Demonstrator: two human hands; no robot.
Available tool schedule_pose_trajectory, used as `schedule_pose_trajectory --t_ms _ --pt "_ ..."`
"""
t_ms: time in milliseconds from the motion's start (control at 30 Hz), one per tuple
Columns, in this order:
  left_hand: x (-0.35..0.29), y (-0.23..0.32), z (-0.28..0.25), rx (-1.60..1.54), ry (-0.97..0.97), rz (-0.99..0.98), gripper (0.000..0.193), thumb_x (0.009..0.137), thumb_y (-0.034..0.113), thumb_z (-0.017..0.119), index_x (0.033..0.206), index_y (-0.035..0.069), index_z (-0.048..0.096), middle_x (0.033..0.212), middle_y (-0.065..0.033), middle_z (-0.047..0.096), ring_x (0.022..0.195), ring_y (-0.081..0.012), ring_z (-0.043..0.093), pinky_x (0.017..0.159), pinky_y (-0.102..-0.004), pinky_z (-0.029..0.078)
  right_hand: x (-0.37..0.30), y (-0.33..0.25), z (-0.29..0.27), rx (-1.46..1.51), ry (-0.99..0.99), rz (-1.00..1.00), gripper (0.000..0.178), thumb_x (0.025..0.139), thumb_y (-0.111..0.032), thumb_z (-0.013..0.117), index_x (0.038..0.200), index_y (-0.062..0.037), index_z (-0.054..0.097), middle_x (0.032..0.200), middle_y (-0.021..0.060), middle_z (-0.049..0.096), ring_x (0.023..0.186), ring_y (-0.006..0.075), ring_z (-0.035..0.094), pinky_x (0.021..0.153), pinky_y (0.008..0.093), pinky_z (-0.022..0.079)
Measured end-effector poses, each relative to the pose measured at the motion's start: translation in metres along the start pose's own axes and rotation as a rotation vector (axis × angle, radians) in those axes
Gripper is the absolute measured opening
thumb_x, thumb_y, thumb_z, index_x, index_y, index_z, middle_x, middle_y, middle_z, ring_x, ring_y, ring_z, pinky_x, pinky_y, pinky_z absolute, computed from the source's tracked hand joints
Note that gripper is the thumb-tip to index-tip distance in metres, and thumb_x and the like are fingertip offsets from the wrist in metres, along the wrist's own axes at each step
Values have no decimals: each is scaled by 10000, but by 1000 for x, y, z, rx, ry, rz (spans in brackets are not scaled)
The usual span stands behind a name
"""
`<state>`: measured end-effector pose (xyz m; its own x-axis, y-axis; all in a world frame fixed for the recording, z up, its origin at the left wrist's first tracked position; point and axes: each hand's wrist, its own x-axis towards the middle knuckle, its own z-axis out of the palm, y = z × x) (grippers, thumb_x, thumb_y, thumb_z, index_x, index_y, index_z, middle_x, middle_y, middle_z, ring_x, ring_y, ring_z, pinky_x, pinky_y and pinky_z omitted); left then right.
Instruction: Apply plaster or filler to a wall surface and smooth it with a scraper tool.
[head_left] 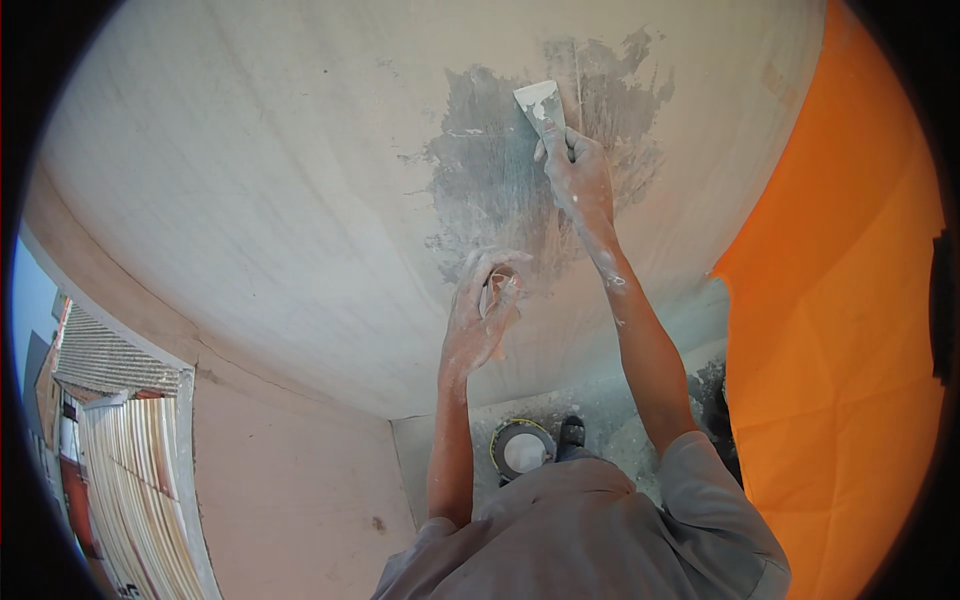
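A putty knife (542,105) with white paste on its wide blade is gripped in my right hand (583,185). Its blade points up and lies over a dark grey rough patch (490,150) on the pale wall; whether it touches the wall I cannot tell. Lower and to the left, my left hand (478,312) is raised in front of the wall, its fingers curled round a thin, pale, crumpled thing (500,290) whose kind I cannot make out. White dust and smears cover both hands and the right forearm.
A round bucket (497,452) with white stuff in it stands on the stained floor by my shoe (571,432). An orange sheet (835,350) hangs along the right. At the far left, an opening (120,440) shows roofs outside.
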<state>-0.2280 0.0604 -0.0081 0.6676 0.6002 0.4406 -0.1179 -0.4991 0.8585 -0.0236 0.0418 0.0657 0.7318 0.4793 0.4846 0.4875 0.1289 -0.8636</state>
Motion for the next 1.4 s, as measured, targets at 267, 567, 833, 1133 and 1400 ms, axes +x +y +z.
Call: schedule_pose_trajectory --t_ms 267,567,833,1133,1400 --pt "50 16 8 -323 2 -25 376 1028 275 600 1370 124 560 1364 -66 555 1206 -221 574 1074 -419 436 6 -26 2 -15 -6 -4 486 1036 -453 560 819 -46 714 653 114 626 631 238 613 654 399 479" --pt "91 50 17 -312 49 214 512 1051 284 530 1540 151 455 1501 -121 505 1397 -270 467 1162 -435 376 1 -39 3 -81 6 -24 480 1036 -435 559 872 -9 707 734 170 672 716 281 667 712 424 513" --pt "104 38 -2 -275 43 186 362 1050 249 546 1387 134 614 1404 -100 597 1315 -257 551 1094 -417 446 -9 -17 19 26 -19 -54 419 1047 -382 532 1009 0 700 822 157 696 771 293 674 763 410 524" --pt "125 47 -14 -433 -40 121 390 975 333 575 1294 160 720 1320 -71 651 1254 -197 566 1100 -358 424 -6 -25 32 281 -100 62 398 1085 -405 490 1049 -31 623 782 39 600 633 117 521 568 303 383" --pt "133 46 -2 -499 63 128 408 976 234 512 1296 77 712 1263 -81 668 1134 -176 585 1020 -307 443 -9 -38 29 462 -175 161 396 1097 -444 480 905 -102 534 662 -47 479 452 18 347 370 227 228"
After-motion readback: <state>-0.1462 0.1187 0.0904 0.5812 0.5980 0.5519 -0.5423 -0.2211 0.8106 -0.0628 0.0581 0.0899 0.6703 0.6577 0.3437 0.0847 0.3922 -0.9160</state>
